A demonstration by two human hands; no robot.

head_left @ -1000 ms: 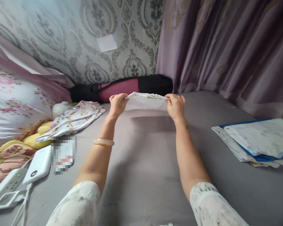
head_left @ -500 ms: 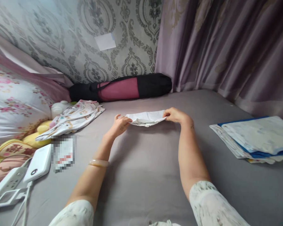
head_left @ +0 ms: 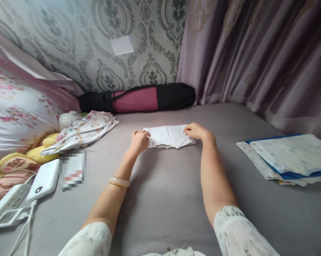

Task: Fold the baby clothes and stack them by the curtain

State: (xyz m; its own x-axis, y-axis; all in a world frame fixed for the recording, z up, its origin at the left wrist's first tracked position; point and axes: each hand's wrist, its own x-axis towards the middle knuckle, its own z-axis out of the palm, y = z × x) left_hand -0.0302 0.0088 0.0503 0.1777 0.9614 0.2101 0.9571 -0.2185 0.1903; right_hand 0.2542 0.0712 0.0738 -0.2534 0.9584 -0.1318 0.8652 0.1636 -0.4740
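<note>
A small folded white cloth (head_left: 169,136) lies flat on the grey bed sheet (head_left: 160,199) in the middle of the view. My left hand (head_left: 139,141) pinches the cloth's left edge, its fingers curled closed. At the cloth's right upper corner my right hand (head_left: 196,131) grips the fabric with bent fingers. Both arms stretch forward over the sheet, and a pale bangle (head_left: 119,182) sits on my left wrist.
A patterned garment (head_left: 83,131) lies to the left, next to plush toys (head_left: 47,147) and a floral pillow (head_left: 19,113). A white power bank (head_left: 43,184) and power strip (head_left: 5,209) sit at near left. Folded cloths (head_left: 288,158) are stacked right. A black-and-pink roll bag (head_left: 139,99) lies against the wall.
Both hands brought the white cloth down from mid-air and laid it flat on the sheet, closer to me. The cloth now rests spread out instead of hanging between the hands.
</note>
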